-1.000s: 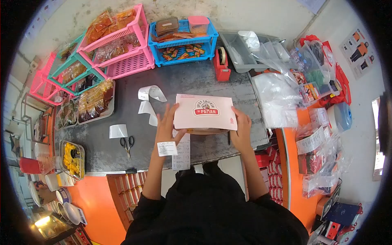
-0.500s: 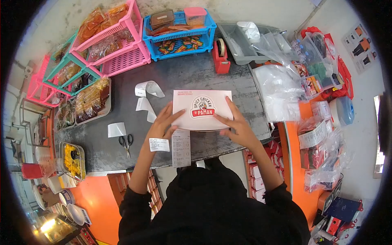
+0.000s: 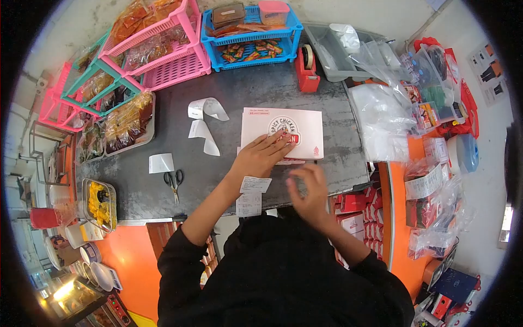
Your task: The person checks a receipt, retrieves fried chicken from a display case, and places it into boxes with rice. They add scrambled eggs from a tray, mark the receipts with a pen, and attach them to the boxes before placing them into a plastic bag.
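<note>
A white cardboard food box [image 3: 310,122] with a round "Spicy Chicken" logo lies on the dark counter. My left hand [image 3: 260,155] rests flat across its lid, fingers stretched over part of the logo. Just off the box's front edge is my right hand [image 3: 309,191], fingers loosely bent and thumb apart, with nothing visible in it. A printed paper slip [image 3: 256,184] sits at my left wrist and moves with it. Below that, a longer receipt [image 3: 249,204] lies at the counter's front edge, partly covered.
Scissors [image 3: 174,184], a blank label [image 3: 161,163] and a curled paper strip [image 3: 204,139] lie to the left. A red tape dispenser [image 3: 308,73] stands behind, beside a blue rack [image 3: 250,32]. Plastic bags [image 3: 378,122] cover the right side; a tub with yellow contents [image 3: 101,204] is at left.
My right hand has come off the box and drawn back toward me. My left hand has slid from the box's left side onto its lid. The view has shifted slightly.
</note>
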The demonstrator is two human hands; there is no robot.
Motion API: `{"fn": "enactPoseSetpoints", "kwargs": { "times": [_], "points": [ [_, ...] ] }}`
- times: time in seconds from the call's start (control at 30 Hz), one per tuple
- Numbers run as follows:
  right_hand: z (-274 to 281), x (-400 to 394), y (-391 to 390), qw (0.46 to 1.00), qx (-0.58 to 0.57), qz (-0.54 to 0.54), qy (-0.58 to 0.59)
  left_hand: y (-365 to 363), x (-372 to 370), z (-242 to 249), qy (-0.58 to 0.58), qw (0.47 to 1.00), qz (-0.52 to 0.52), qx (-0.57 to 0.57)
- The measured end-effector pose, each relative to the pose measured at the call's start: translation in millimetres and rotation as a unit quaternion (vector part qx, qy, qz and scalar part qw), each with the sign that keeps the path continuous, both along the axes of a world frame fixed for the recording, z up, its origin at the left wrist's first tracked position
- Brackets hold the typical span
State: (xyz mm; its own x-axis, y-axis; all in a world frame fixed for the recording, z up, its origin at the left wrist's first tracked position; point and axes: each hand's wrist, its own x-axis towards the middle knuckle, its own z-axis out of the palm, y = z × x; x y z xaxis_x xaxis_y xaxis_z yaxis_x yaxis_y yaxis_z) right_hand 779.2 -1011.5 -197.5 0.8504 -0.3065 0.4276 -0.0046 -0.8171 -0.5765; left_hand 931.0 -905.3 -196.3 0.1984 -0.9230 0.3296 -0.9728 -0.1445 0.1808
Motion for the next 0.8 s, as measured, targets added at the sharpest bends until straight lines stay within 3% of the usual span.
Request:
{"fn": "enactPoseSetpoints", "kwargs": {
  "times": [0.03, 0.07, 0.13, 0.2, 0.23, 0.27, 0.33, 0.37, 0.43, 0.57, 0.73, 0.77, 0.8],
  "points": [
    [1.3, 0.8, 14.5, 0.992, 0.125, 0.007, 0.028, -0.5, -0.9, -2.4, 0.019, 1.000, 0.001, -0.013],
    [0.3, 6.8, 25.5, 0.991, 0.127, 0.005, 0.030, -0.7, -1.6, -4.4, 0.039, 0.999, 0.002, -0.026],
    [-1.3, 14.8, 37.3, 0.900, 0.410, -0.009, 0.150, 0.9, 2.6, -4.0, 0.044, 0.998, -0.018, -0.029],
    [-3.5, 17.7, 32.3, 0.886, 0.434, 0.002, 0.164, 1.7, 4.7, -5.6, 0.047, 0.998, -0.035, -0.035],
    [-4.6, 18.2, 31.5, 0.870, 0.460, 0.017, 0.177, 2.7, 4.6, -7.5, 0.103, 0.993, -0.015, -0.050],
    [2.6, 16.4, 31.5, 0.870, 0.461, 0.015, 0.177, 3.1, 4.7, -8.9, 0.158, 0.985, 0.006, -0.065],
    [24.1, 10.1, 30.0, 0.966, 0.255, 0.021, 0.038, 1.6, 4.4, -10.4, 0.131, 0.989, -0.015, -0.071],
    [22.0, 7.2, 28.1, 0.966, 0.254, 0.018, 0.040, 0.0, 3.5, -11.3, 0.102, 0.991, -0.035, -0.078],
    [14.0, 2.1, 24.7, 0.990, 0.122, 0.038, -0.060, -1.7, 1.5, -13.8, 0.093, 0.991, -0.036, -0.090],
    [6.1, -11.5, 23.5, 0.989, 0.114, 0.033, -0.085, -3.0, -7.5, -17.3, 0.061, 0.992, -0.020, -0.111],
    [24.3, -27.3, -8.0, 0.951, 0.252, -0.095, -0.153, 0.3, 4.7, -12.9, 0.079, 0.989, -0.033, -0.119],
    [20.0, -25.3, -15.7, 0.951, 0.250, -0.096, -0.151, -0.6, 6.0, -12.3, 0.071, 0.991, -0.028, -0.114],
    [10.7, -22.0, -25.2, 0.974, 0.168, -0.075, -0.136, -1.2, 8.6, -13.7, 0.071, 0.990, -0.033, -0.116]
  ]
}}
